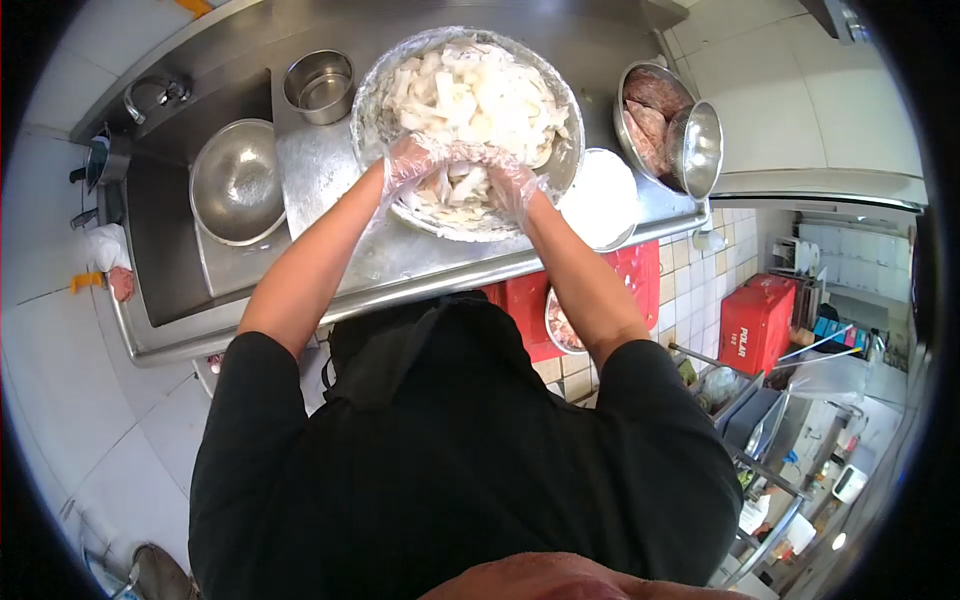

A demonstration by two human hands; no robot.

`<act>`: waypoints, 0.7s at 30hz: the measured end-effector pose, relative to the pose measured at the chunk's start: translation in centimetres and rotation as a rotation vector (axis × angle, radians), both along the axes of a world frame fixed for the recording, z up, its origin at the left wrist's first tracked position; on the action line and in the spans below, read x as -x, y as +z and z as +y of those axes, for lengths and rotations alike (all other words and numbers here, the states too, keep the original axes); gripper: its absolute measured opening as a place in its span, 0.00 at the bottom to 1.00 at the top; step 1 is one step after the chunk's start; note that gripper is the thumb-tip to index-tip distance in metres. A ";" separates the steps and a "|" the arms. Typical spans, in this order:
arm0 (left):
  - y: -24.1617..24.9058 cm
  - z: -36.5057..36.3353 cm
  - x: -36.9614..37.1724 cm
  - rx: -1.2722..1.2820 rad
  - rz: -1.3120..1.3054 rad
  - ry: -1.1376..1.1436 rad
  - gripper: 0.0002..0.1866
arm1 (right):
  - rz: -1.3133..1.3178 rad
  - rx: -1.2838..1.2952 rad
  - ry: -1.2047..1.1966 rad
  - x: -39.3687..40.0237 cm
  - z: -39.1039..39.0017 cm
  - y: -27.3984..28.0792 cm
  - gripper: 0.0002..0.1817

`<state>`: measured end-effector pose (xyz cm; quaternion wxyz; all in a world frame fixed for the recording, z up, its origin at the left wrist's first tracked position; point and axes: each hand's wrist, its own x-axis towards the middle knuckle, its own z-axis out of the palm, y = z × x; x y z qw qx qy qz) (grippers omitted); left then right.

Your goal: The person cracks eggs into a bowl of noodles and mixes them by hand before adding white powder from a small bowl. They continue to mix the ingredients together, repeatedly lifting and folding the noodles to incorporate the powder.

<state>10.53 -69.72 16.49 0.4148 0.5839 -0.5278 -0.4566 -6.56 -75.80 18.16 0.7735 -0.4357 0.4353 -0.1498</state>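
A large metal bowl (pixel 572 110) on the steel counter is heaped with pale, flour-coated strips (pixel 470 90), whose exact kind I cannot make out. Both my hands wear clear plastic gloves and reach into its near side. My left hand (pixel 412 163) curls over the strips from the left. From the right, my right hand (pixel 508 178) bends inward around them, its fingers close to the left ones. Some fingertips are buried among the strips. White powder fills a round container (pixel 603 200) just right of the bowl.
A metal bowl (pixel 238 180) sits in the sink at left, under a faucet (pixel 158 95). A small steel pot (pixel 320 87) stands behind. At right are a bowl of raw meat (pixel 655 105) and a colander (pixel 697 150). A red crate (pixel 757 320) is beyond.
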 end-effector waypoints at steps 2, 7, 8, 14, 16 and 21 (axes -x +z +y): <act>4.9 0.6 0.2 0.127 -0.145 -0.011 0.23 | 0.037 0.170 0.035 -0.6 -0.8 -1.1 0.23; 6.8 -1.4 -1.4 0.418 -0.719 0.024 0.26 | 0.555 1.213 0.330 -1.8 -1.7 4.0 0.23; 6.8 -1.9 -1.7 0.374 -0.728 0.003 0.24 | 0.684 1.391 0.392 -1.8 -1.9 5.1 0.24; 10.7 -1.9 -2.5 0.009 -0.960 -0.307 0.18 | 1.218 1.606 0.886 -0.2 -2.7 14.6 0.24; 13.0 0.2 -0.7 -0.137 -1.006 -0.355 0.18 | 1.184 1.449 0.949 -0.2 -5.1 14.2 0.25; 11.9 4.6 3.3 -0.380 -1.151 -0.542 0.20 | 1.383 1.257 1.221 -0.3 -11.2 9.5 0.29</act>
